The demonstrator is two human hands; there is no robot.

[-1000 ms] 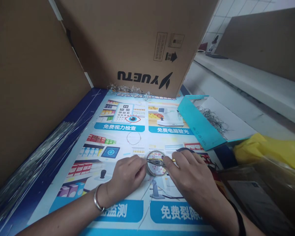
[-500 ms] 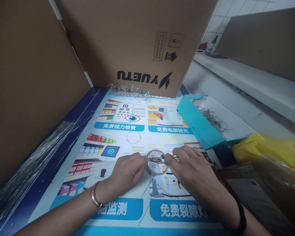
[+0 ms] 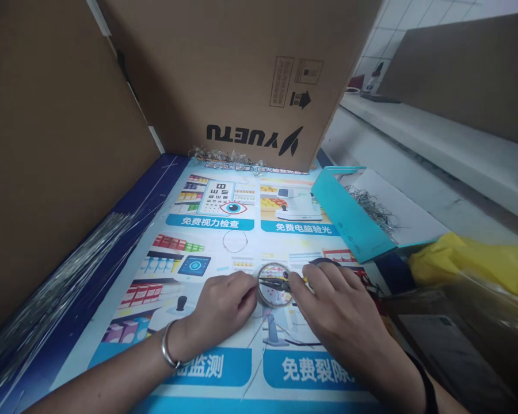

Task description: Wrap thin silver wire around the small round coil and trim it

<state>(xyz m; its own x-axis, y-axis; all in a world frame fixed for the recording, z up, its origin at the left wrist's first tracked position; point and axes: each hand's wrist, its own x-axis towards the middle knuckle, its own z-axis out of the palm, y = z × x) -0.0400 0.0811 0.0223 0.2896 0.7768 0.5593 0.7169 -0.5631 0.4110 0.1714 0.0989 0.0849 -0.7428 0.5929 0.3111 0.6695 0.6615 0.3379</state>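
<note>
My right hand (image 3: 332, 299) is closed around long-nose pliers (image 3: 280, 284) with a yellow handle, their dark jaws pointing left and slightly parted. At the jaw tips, the fingers of my left hand (image 3: 228, 302) are pinched together on what looks like a thin wire, mostly hidden by the fingers. A silvery wire (image 3: 255, 368) trails down the printed sheet below. Under the pliers lies a small round dish (image 3: 265, 300) with tiny coloured pieces inside. Farther back on the sheet rests a loose loop of wire (image 3: 235, 241).
A bundle of straight wires (image 3: 77, 270) lies at left beside a cardboard panel (image 3: 38, 115). Behind stands a printed carton (image 3: 224, 69), with clear beaded pieces (image 3: 224, 155) at its foot. On the right are a turquoise box (image 3: 349, 213) of wire pieces and a yellow bag (image 3: 470, 264).
The pliers have turned in my right hand, and their jaws now show darker and slightly apart. My right hand has shifted a little; my left stays nearly in place.
</note>
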